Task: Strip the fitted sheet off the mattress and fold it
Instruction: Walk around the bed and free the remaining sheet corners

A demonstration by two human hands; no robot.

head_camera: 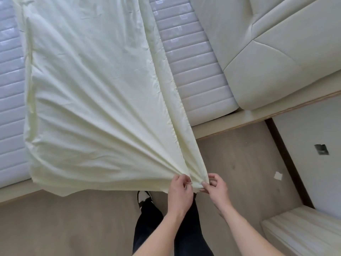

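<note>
A pale yellow-green fitted sheet [96, 93] lies doubled in a long strip over the quilted white mattress [195, 74]. Its near end is drawn off the bed's edge into a gathered corner, with folds fanning back from it. My left hand [180, 193] pinches that bunched corner from the left. My right hand [215, 189] pinches the same corner from the right, a few centimetres away. Both hands hover over the floor, in front of the bed frame.
A cream padded headboard [287, 52] stands at the right of the mattress. The beige bed frame edge [221, 124] runs in front. Wood-look floor [239, 172] lies below, with my dark trousers and shoe [145, 196]. A cream cushioned bench [302, 231] sits at lower right by the wall.
</note>
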